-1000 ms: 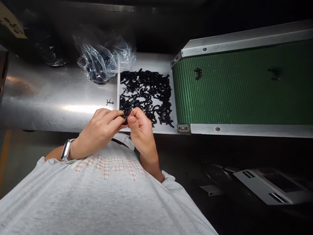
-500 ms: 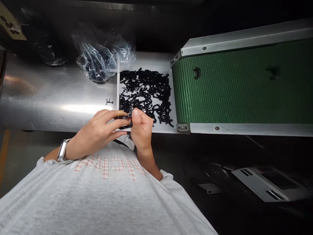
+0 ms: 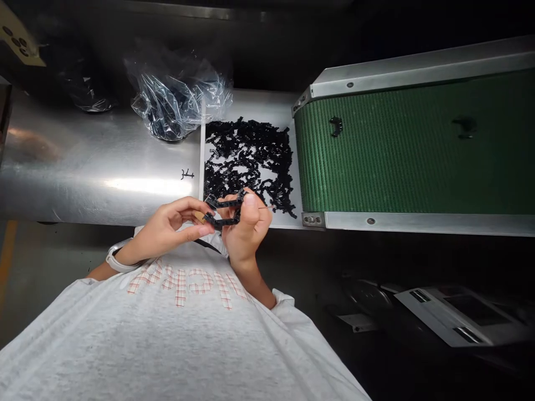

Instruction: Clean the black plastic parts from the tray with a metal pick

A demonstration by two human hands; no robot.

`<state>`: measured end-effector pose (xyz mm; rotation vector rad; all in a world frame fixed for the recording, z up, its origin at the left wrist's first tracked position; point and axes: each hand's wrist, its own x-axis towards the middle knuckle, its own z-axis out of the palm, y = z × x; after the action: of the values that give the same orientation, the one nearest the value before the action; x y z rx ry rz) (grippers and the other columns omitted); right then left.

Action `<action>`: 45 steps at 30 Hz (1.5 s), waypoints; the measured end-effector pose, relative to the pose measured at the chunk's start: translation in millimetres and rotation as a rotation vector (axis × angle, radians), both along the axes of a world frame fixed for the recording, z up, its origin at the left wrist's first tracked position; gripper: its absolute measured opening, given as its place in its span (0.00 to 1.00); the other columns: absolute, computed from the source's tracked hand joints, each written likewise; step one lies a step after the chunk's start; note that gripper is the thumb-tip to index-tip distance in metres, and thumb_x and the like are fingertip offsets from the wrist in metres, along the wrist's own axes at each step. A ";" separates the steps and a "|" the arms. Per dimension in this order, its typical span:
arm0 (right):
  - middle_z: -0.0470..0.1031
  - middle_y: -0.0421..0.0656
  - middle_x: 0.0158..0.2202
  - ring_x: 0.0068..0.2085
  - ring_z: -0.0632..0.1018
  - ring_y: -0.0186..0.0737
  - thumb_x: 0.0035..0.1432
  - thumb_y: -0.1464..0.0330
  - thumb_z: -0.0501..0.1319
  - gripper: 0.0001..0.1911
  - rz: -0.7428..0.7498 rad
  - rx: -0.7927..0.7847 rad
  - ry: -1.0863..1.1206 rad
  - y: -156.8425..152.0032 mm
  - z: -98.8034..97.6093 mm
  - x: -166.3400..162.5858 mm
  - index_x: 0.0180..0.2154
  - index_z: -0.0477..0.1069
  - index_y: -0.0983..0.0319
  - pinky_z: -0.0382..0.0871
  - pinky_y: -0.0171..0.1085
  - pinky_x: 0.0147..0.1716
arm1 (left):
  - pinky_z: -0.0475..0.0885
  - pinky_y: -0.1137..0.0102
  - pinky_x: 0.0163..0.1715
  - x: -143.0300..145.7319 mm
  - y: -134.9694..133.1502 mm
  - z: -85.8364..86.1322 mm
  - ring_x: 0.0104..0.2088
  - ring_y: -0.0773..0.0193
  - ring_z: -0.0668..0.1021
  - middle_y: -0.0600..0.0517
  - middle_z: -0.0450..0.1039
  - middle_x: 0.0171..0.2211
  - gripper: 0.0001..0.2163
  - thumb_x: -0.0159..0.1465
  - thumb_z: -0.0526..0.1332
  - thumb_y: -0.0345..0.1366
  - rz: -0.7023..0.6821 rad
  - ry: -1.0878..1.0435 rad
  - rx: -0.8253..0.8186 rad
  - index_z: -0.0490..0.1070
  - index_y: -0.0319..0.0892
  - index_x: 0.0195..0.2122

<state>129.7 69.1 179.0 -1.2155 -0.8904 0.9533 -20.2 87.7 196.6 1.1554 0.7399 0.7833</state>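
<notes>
Between my two hands is a black U-shaped plastic part (image 3: 226, 221), its two arms lying across from hand to hand. The thumb and fingers of my left hand (image 3: 172, 225) pinch its left end. My right hand (image 3: 247, 228) closes round its other end, the thumb on top. A thin pin-like piece sticks out to the right of the right fingers; what it belongs to is hidden. Just beyond the hands, many small black plastic pieces (image 3: 267, 143) lie spread in a white tray (image 3: 202, 149).
Left of the tray, a small black piece (image 3: 188, 174) lies on the metal table (image 3: 104, 161). Behind it stands a clear plastic bag (image 3: 173, 106) with dark contents. To the right runs a green conveyor belt (image 3: 397, 145) carrying a curved black part (image 3: 336, 126) and another farther along.
My left hand has turned and drawn back a little, its thumb now showing. The black part has come up into plain sight between the hands. The belt's parts have barely shifted.
</notes>
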 end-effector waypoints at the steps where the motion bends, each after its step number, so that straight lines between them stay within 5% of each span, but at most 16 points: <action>1: 0.60 0.36 0.20 0.23 0.61 0.34 0.65 0.44 0.55 0.28 -0.004 0.002 0.000 -0.7 0.1 -1.0 0.22 0.59 0.57 0.53 0.39 0.23 | 0.79 0.70 0.38 1.4 1.1 -0.5 0.34 0.66 0.82 0.50 0.80 0.37 0.14 0.59 0.72 0.44 -0.027 -0.033 -0.069 0.75 0.41 0.40; 8: 0.60 0.36 0.20 0.23 0.62 0.35 0.67 0.45 0.53 0.27 -0.012 0.018 -0.017 -3.5 -4.2 -6.5 0.23 0.59 0.56 0.55 0.39 0.23 | 0.79 0.67 0.38 9.7 4.3 -14.8 0.32 0.65 0.82 0.49 0.82 0.38 0.20 0.49 0.77 0.51 -0.014 -0.168 -0.260 0.78 0.43 0.35; 12: 0.58 0.36 0.21 0.23 0.62 0.35 0.66 0.45 0.52 0.27 -0.023 0.018 -0.027 -3.6 -5.6 -8.7 0.23 0.56 0.56 0.55 0.38 0.23 | 0.79 0.62 0.46 11.1 4.0 -17.1 0.40 0.60 0.83 0.49 0.82 0.36 0.17 0.53 0.75 0.51 0.009 -0.187 -0.169 0.79 0.43 0.33; 21: 0.62 0.36 0.19 0.22 0.65 0.35 0.65 0.42 0.51 0.29 -0.030 -0.024 -0.075 -1.8 -5.4 -5.9 0.23 0.57 0.56 0.58 0.38 0.22 | 0.72 0.52 0.60 -1.1 7.4 -8.8 0.62 0.51 0.76 0.46 0.76 0.59 0.14 0.58 0.71 0.51 0.012 -0.122 0.058 0.79 0.46 0.31; 30: 0.62 0.37 0.19 0.22 0.64 0.35 0.63 0.40 0.51 0.32 0.082 -0.056 -0.106 -2.3 -0.6 -4.0 0.21 0.60 0.57 0.58 0.38 0.23 | 0.79 0.55 0.50 -2.1 11.5 -5.4 0.45 0.54 0.83 0.44 0.81 0.44 0.18 0.52 0.73 0.56 0.022 -0.071 0.064 0.80 0.45 0.25; 38: 0.63 0.37 0.22 0.24 0.65 0.34 0.65 0.40 0.47 0.33 0.117 -0.085 -0.099 3.5 -6.8 -0.2 0.22 0.62 0.58 0.60 0.36 0.24 | 0.79 0.58 0.50 -7.1 14.9 -12.6 0.47 0.56 0.82 0.46 0.80 0.45 0.14 0.53 0.74 0.53 0.080 -0.118 0.051 0.83 0.47 0.30; 45: 0.57 0.34 0.21 0.22 0.61 0.32 0.70 0.44 0.39 0.33 0.125 -0.207 -0.264 13.6 -52.1 10.3 0.28 0.65 0.59 0.60 0.34 0.23 | 0.80 0.57 0.45 -4.0 24.9 -17.0 0.38 0.58 0.82 0.45 0.79 0.42 0.18 0.48 0.77 0.54 0.140 -0.122 -0.017 0.82 0.44 0.27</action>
<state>140.1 82.7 126.9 -1.5007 -1.1066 1.0181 -24.2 112.6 179.5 1.0387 0.7293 0.9544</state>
